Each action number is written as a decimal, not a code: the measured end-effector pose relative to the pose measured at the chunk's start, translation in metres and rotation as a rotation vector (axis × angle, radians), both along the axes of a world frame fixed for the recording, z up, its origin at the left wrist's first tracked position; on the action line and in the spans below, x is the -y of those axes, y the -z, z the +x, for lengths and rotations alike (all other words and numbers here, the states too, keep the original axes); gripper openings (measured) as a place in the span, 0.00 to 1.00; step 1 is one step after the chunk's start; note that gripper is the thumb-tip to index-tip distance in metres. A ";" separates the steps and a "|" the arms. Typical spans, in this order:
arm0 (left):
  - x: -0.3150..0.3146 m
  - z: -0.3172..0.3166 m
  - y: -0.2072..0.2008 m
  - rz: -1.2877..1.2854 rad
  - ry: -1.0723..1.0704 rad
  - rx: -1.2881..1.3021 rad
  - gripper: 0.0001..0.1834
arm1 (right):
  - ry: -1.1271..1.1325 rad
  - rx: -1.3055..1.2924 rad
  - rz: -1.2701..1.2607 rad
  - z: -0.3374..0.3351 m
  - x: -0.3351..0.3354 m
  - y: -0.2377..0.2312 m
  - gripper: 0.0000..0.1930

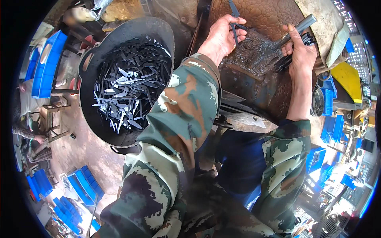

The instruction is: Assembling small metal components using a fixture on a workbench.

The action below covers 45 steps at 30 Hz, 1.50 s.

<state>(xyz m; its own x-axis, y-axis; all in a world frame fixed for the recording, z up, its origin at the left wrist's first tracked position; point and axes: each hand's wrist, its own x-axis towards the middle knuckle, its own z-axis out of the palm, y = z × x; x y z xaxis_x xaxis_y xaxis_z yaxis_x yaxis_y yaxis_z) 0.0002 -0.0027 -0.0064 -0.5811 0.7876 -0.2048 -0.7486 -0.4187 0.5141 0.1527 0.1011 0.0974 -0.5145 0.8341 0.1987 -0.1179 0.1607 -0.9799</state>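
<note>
Camouflage sleeves: nearest the camera, the left sleeve (184, 107) and right sleeve (287, 162) reach away toward the worktop (254, 59), whose far part looks wet and coated in dark sludge.
Left grip: the left hand (220, 37) is narrowed in a pinch, thumb and fingers on a dark flat metal piece (234, 11) raised over the worktop; whether it is one part or two crossed ones, I cannot tell.
Right grip: the right hand (303, 57) is curled, its thumb along a grey metal rod (307, 23); dark metal strips (282, 63) fan out beside its fingers, and how firmly they are held is hidden.
Rubber tub: left of the left sleeve, a black two-handled tub (88, 97) holds a loose heap of flat metal blades (127, 83), mostly dark, some shining.
Far right: a pale cloth (319, 12) lies just beyond the rod.
Step in hand: judging by the hands, single pieces are being handled over the sludge.
Next move calls for: probably a steady left pinch clear of the rod, with the right fingers controlling rod and strips together; wet metal could slip.
</note>
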 end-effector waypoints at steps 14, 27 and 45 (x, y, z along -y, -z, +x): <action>0.004 -0.005 0.001 -0.088 0.013 -0.002 0.14 | 0.019 0.012 0.023 -0.004 0.002 0.004 0.08; 0.002 -0.006 0.002 -0.102 0.038 -0.003 0.13 | 0.021 0.051 -0.012 0.001 -0.001 0.003 0.09; 0.002 -0.009 0.004 -0.086 0.060 -0.016 0.13 | 0.031 0.130 0.050 0.002 -0.001 0.003 0.10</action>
<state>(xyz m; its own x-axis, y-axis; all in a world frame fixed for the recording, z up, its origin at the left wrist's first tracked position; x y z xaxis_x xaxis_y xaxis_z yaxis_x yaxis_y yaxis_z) -0.0085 -0.0050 -0.0102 -0.5370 0.8010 -0.2647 -0.7625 -0.3268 0.5583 0.1549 0.1024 0.0945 -0.5125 0.8410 0.1735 0.0159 0.2113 -0.9773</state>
